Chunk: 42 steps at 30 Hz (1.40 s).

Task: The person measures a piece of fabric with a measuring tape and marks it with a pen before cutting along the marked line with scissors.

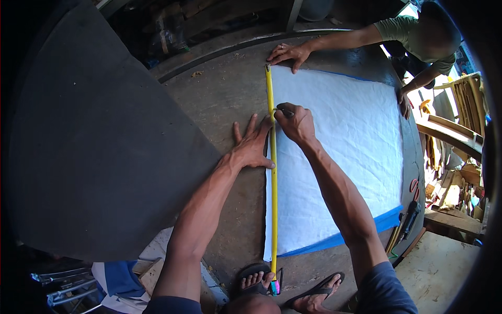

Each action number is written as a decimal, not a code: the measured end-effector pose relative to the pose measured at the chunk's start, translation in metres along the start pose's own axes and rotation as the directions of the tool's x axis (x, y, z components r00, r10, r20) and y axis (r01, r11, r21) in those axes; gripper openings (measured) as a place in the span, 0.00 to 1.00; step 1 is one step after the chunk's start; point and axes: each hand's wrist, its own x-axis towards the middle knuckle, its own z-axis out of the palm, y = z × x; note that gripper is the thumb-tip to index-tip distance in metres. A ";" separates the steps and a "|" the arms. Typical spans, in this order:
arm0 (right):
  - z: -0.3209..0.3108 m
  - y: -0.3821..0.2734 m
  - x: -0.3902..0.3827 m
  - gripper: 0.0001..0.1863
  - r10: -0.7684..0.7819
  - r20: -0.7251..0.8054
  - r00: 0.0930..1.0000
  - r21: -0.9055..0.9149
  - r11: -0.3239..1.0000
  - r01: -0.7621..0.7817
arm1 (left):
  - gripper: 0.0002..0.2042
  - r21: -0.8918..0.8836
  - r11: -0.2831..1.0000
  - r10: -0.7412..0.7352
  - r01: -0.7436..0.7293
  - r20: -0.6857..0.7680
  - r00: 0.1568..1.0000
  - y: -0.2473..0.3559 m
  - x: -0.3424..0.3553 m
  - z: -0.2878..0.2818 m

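Note:
My left hand (250, 145) rests with fingers spread along the left side of a yellow measuring tape (273, 204), its thumb and index finger at the tape. My right hand (297, 121) is curled round a dark, pen-like tool (285, 112), touching down at the tape's right edge. The tape lies straight from top to bottom along the left edge of a wrinkled white sheet (340, 157) with blue material (379, 225) under it. A co-worker's hand (293, 55) presses near the tape's far end; their other hand (403, 104) is at the sheet's right side.
A large dark board (94, 131) covers the left. Red-handled scissors (414, 191) and dark tools (410, 220) lie right of the sheet. Wood scraps (452, 188) pile at the right. My sandalled feet (253, 280) show below. The co-worker (413, 36) leans in from top right.

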 end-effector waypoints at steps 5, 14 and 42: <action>-0.004 -0.014 -0.159 0.13 0.009 0.021 1.000 0.104 0.995 -0.011 | 0.64 0.009 1.000 0.029 -0.028 -0.035 0.999 -0.007 -0.001 0.004; -0.001 -0.012 -0.063 0.16 0.086 0.086 0.993 -0.065 0.995 -0.080 | 0.64 0.044 0.999 0.019 -0.020 0.010 1.000 -0.001 0.000 -0.002; -0.003 -0.004 -0.159 0.10 -0.018 0.055 0.998 0.029 0.999 0.017 | 0.38 0.150 0.981 0.152 -0.124 -0.193 0.969 0.021 -0.041 0.039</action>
